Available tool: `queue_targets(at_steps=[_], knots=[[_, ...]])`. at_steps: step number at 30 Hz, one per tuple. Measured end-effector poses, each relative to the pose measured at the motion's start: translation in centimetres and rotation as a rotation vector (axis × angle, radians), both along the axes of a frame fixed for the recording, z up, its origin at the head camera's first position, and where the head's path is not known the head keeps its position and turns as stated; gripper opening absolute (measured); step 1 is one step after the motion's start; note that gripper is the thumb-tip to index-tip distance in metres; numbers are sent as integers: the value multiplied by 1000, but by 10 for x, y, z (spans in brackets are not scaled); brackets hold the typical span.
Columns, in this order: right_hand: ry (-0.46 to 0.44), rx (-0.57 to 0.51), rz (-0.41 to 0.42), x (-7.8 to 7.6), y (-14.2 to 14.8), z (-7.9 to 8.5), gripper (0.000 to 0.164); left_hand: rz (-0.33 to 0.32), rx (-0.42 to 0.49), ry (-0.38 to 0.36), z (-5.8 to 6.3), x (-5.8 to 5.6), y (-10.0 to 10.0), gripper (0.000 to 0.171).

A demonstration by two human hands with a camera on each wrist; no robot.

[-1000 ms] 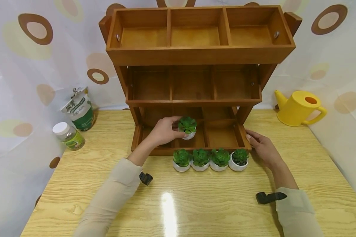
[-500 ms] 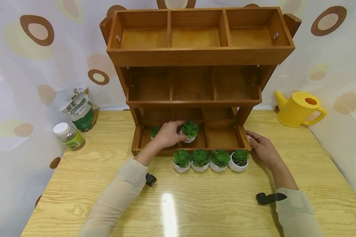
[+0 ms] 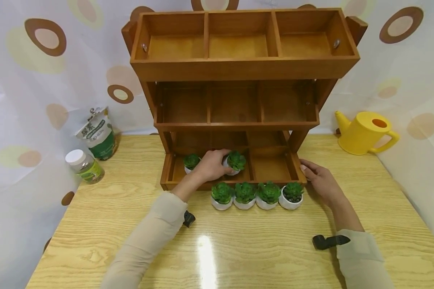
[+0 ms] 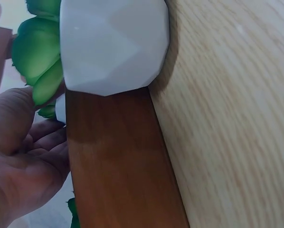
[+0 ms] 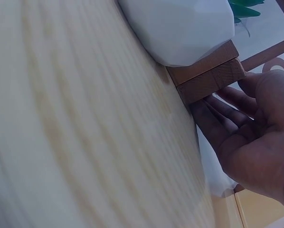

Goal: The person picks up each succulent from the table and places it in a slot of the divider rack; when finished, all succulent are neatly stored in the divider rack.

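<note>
My left hand (image 3: 214, 165) holds a small succulent in a white pot (image 3: 236, 161) inside the middle compartment of the wooden shelf's bottom tier. A second potted succulent (image 3: 191, 161) stands in the left compartment, partly behind that hand. In the left wrist view, the thumb and curled fingers (image 4: 42, 137) show behind the brown front board (image 4: 118, 156), with the held pot mostly hidden. My right hand (image 3: 320, 178) grips the right end of the wooden shelf (image 3: 224, 186), thumb by the front corner. Several white-potted succulents (image 3: 244, 195) line the table before the shelf.
Two more three-part tiers (image 3: 244, 69) overhang the work area. On the left are a white-capped jar (image 3: 84, 166) and a green-white pouch (image 3: 99, 136). A yellow watering can (image 3: 365, 132) stands at the right, on the light wood table (image 3: 260, 249).
My left hand has moved right and slightly down with the held succulent, deeper into the middle compartment. This uncovers the succulent in the left compartment. My right hand stays put.
</note>
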State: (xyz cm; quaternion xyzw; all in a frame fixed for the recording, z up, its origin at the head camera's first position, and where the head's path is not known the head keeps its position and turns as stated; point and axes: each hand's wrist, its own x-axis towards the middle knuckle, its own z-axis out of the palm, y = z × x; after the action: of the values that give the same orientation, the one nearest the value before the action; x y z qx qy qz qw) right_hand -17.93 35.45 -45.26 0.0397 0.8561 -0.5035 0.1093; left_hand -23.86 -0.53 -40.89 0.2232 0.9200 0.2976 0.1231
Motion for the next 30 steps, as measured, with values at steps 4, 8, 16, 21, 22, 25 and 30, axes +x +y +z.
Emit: queue_targets(at_steps=[4, 8, 16, 21, 22, 25, 30], knots=[[-3, 10, 6, 0, 0, 1, 70, 3, -9, -17, -3, 0, 2, 67], [-3, 20, 6, 1, -2, 2, 70, 5, -13, -20, -4, 0, 3, 68], [2, 20, 7, 1, -2, 2, 69, 4, -65, 9, -1, 4, 3, 71], [10, 15, 6, 1, 0, -2, 66, 12, -109, 15, 1, 5, 3, 76], [13, 15, 7, 1, 0, -2, 65, 13, -114, 12, 2, 5, 3, 76], [18, 23, 6, 0, 1, -4, 65, 13, -119, 1, 2, 5, 3, 75], [14, 19, 3, -1, 1, -4, 64, 9, -100, 3, -1, 3, 2, 75]])
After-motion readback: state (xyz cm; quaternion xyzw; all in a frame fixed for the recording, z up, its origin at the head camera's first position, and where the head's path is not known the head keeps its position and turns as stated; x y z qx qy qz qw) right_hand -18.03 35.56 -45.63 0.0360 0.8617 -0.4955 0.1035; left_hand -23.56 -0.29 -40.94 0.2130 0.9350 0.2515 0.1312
